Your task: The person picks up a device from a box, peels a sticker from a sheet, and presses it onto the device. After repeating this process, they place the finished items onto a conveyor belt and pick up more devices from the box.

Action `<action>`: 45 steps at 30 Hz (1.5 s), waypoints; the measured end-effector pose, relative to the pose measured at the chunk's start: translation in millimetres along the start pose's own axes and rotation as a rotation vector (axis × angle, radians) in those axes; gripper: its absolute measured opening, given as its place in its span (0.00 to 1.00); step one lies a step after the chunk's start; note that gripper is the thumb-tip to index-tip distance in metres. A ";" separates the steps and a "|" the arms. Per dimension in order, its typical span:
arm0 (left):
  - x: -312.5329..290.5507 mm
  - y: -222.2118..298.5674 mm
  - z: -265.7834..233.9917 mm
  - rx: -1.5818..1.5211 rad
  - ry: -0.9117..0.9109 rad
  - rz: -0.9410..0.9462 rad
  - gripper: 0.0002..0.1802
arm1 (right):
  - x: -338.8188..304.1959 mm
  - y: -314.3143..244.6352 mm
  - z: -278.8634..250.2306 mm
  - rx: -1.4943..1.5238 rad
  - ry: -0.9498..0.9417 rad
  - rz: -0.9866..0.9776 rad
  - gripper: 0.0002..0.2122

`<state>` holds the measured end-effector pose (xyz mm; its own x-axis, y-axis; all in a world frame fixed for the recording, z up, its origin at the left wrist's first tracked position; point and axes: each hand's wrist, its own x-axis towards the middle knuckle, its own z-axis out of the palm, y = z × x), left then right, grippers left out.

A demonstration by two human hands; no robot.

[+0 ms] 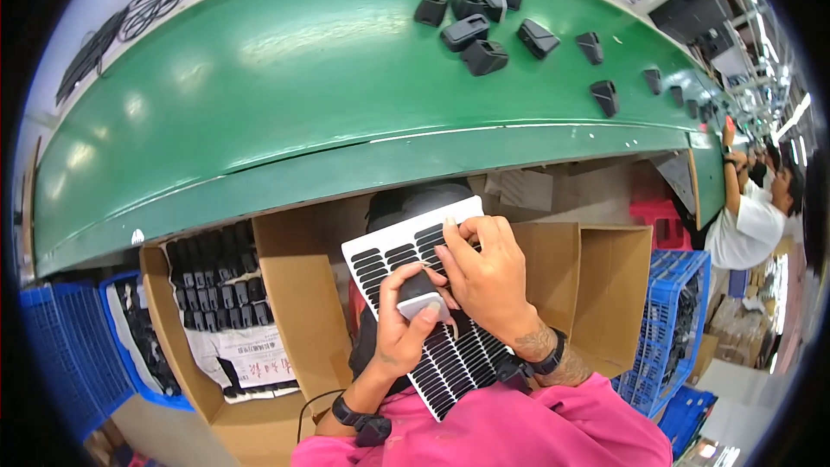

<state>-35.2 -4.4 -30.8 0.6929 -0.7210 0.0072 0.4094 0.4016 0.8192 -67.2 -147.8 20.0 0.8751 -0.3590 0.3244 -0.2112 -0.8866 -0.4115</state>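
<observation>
Fingers of our left hand (393, 337) were clamped round a small dark piece (419, 301), thumb pressed on its pale grey face, index finger curled along its far side. Our right hand (491, 272) was just beside it, fingers bent, thumb and forefinger tips near each other; we could not tell whether they pinched anything. So the piece sat in the left grip, above a white slotted panel (367, 258) that lay slantwise over our lap, under both hands. Black straps with dark modules were on both wrists, pink clothing (484, 428) below. Ahead, the green bench (259, 104) ran across the view, with a loose cluster of black housings (467, 32) toward its far edge and more strung out to the right. Black cables (160, 0) lay beyond its far left edge. On our left stood an open cardboard box (316, 316) with rows of black parts (212, 294) on printed paper, then a blue crate (65, 333). On our right we had another open cardboard box (614, 294) and a blue basket (661, 329) holding dark items. Farther right, a co-worker in a white shirt (748, 233) was at the bench.
</observation>
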 end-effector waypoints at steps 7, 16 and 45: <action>8.3 3.8 2.2 -0.070 -0.003 -0.083 0.28 | -0.7 10.9 9.6 0.167 0.065 0.032 0.09; 14.8 66.3 24.0 -0.032 -0.002 -0.442 0.27 | 3.8 -5.1 -73.4 1.148 -0.282 0.723 0.05; 16.1 77.8 28.1 0.053 -0.103 -0.509 0.25 | 7.4 -14.9 -81.9 1.137 -0.528 0.777 0.04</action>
<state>-8.9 -0.6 49.2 0.3509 -0.8704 -0.3453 0.6467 -0.0414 0.7616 -93.2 -161.0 98.3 0.8109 -0.2601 -0.5242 -0.4624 0.2640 -0.8464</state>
